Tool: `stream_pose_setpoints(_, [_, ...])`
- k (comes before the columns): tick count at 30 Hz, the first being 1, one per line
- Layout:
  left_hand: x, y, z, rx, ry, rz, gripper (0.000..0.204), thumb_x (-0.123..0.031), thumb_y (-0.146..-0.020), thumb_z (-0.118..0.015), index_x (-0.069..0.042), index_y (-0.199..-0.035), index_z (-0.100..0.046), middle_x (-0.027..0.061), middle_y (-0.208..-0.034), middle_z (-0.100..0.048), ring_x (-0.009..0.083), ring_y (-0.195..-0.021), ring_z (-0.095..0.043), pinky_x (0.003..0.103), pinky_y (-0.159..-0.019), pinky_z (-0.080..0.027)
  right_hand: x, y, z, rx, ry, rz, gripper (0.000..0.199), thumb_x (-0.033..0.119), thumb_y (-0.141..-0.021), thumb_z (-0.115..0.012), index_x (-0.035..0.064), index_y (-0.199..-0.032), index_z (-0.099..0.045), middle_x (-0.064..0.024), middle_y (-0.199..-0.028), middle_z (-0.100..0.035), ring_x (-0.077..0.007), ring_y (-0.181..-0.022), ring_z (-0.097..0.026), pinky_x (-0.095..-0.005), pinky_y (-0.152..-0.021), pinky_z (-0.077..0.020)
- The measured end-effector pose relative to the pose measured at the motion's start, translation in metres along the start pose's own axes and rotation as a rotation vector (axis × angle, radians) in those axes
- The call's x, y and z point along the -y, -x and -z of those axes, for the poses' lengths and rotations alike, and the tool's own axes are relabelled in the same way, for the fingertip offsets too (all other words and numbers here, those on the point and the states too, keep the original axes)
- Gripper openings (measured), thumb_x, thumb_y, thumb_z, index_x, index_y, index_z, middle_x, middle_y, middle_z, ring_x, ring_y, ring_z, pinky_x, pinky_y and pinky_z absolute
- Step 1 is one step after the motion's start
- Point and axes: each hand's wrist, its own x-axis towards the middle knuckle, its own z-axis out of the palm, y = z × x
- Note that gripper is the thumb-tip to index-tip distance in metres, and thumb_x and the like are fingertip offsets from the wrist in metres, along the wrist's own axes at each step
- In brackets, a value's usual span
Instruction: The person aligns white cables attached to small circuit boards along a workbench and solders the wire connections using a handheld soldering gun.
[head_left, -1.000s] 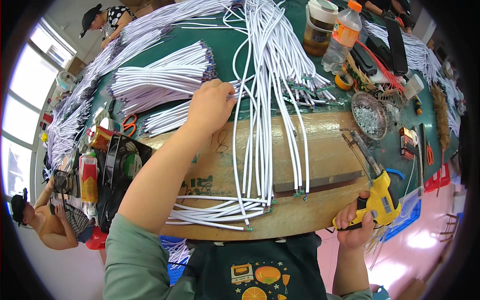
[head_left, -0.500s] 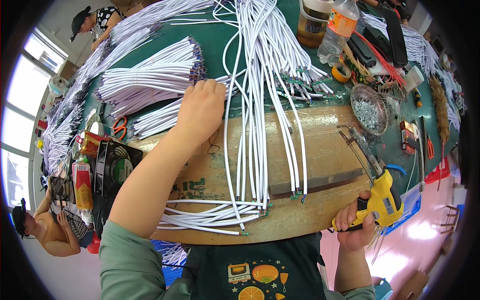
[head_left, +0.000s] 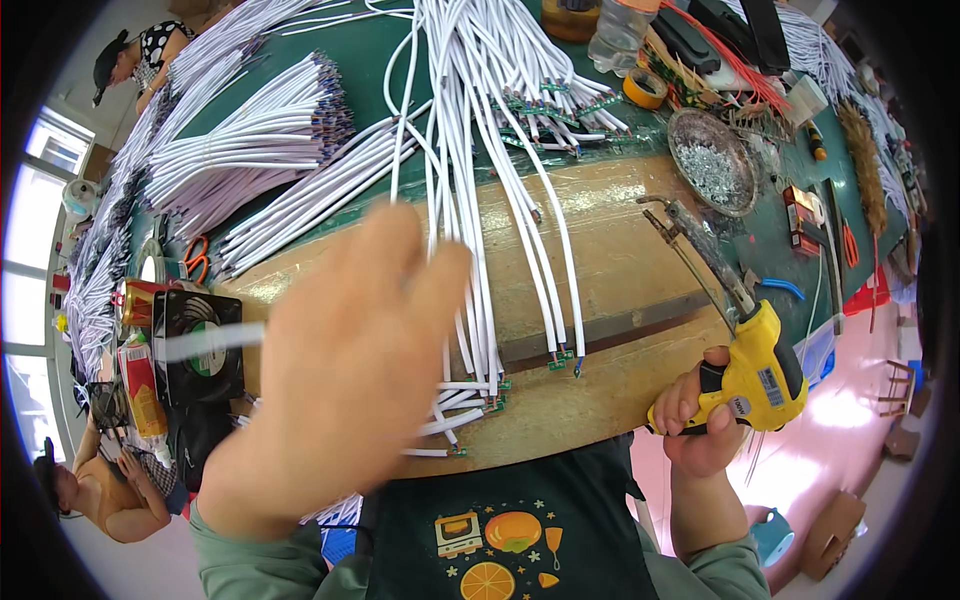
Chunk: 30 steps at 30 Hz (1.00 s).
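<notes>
My left hand (head_left: 350, 350), smeared by motion, is above the brown board (head_left: 620, 240) with its fingers curled. A blurred white cable (head_left: 212, 341) sticks out from its left side. In my right hand (head_left: 705, 430) is a yellow soldering gun (head_left: 768, 375), its metal tip (head_left: 660, 212) pointing up and left over the board. White cables (head_left: 545, 270) run down across the board, with small green circuit boards (head_left: 560, 360) on their ends. More white cables with green ends (head_left: 490, 403) lie along the near edge, partly hidden by my left hand.
Bundled white cables (head_left: 250, 140) lie at the far left by orange-handled scissors (head_left: 196, 258) and a black fan (head_left: 200, 345). A metal dish of pale bits (head_left: 715, 165), yellow tape (head_left: 645, 88), a plastic bottle (head_left: 620, 40) and a blue-handled tool (head_left: 782, 288) are on the right. Other people sit leftward.
My left hand has come back from the cable bundles toward me, bringing a white cable. The view has shifted a little; my right hand still holds the soldering gun.
</notes>
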Motion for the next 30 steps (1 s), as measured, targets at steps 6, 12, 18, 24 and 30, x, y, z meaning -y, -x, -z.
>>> stream_pose_setpoints(6, [-0.06,0.032,0.021,0.538,0.702,-0.117,0.019,-0.007,-0.08,-0.068,-0.006,-0.099,-0.068,0.0086,-0.08,-0.058,0.0273,-0.07,-0.061,0.036,-0.06,-0.049,-0.002,0.006,-0.026,-0.001,-0.043,-0.064,0.067,0.027,-0.081,-0.077,0.0033,-0.132,-0.041,-0.0042,-0.077,-0.058,-0.0142,-0.057,-0.054,-0.0299,-0.051,-0.0453])
stream_pose_setpoints(12, [-0.056,0.048,-0.035,0.284,1.03,0.183,0.013,-0.011,-0.087,-0.069,-0.004,-0.098,-0.068,0.0088,-0.08,-0.063,0.0261,-0.072,-0.061,0.034,-0.064,-0.049,0.003,0.009,-0.04,0.156,0.343,-0.177,0.065,0.008,-0.083,-0.072,0.0065,-0.138,-0.037,-0.0113,-0.097,-0.061,-0.017,-0.081,-0.06,-0.03,-0.073,-0.0507])
stream_pose_setpoints(18, [-0.058,0.051,-0.038,0.292,1.006,0.218,0.013,-0.011,-0.087,-0.069,-0.004,-0.098,-0.068,0.0092,-0.08,-0.063,0.0258,-0.074,-0.061,0.033,-0.065,-0.049,0.007,0.0,-0.056,0.286,0.425,-0.094,0.038,0.001,-0.088,-0.066,0.0042,-0.122,-0.049,-0.0068,-0.092,-0.061,-0.0137,-0.082,-0.059,-0.0271,-0.073,-0.0492])
stream_pose_setpoints(24, [-0.057,0.054,-0.044,0.246,1.021,0.179,0.013,-0.011,-0.087,-0.069,-0.003,-0.098,-0.068,0.0094,-0.08,-0.064,0.0236,-0.071,-0.062,0.032,-0.062,-0.049,0.011,0.002,-0.064,0.219,0.415,-0.156,0.01,0.007,-0.092,-0.064,0.0026,-0.1,-0.061,-0.004,-0.086,-0.061,-0.0118,-0.08,-0.059,-0.0262,-0.068,-0.0476])
stream_pose_setpoints(30, [-0.053,0.056,-0.038,0.204,1.172,0.309,0.009,-0.007,-0.089,-0.068,0.0,-0.095,-0.067,0.008,-0.076,-0.064,0.0127,-0.06,-0.06,0.026,-0.055,-0.046,0.01,0.004,-0.057,0.348,0.611,-0.08,0.032,0.001,-0.088,-0.065,0.0033,-0.116,-0.05,-0.0053,-0.083,-0.061,-0.0147,-0.077,-0.06,-0.0282,-0.07,-0.0481])
